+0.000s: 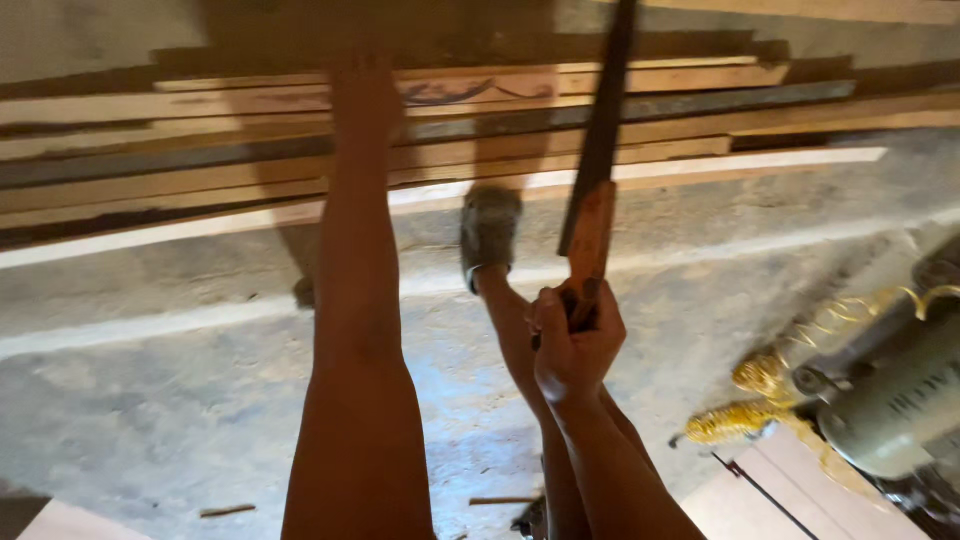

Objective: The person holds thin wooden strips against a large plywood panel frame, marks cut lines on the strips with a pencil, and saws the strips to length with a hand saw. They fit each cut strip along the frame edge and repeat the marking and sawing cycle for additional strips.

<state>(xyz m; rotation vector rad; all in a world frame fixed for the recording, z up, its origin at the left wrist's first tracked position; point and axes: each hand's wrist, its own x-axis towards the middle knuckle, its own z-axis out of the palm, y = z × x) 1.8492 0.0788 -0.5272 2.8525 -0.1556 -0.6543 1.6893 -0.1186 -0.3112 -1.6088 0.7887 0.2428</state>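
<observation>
One head-worn camera – looking steeply down, close over the concrete floor (150, 400).

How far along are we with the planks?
Done: nothing looks cut; the planks lie stacked whole. In hand: the right hand grips a long dark tool by its wooden handle, raised before the stack; the left hand reaches toward the planks, too blurred to read. Left: seemingly all work on the planks.

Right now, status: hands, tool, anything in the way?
Right hand gripping saw handle, blade up toward stacked planks. Left hand hidden at planks, forearm stretched out. Foot planted on floor ahead. Machine at right, apart.
</observation>
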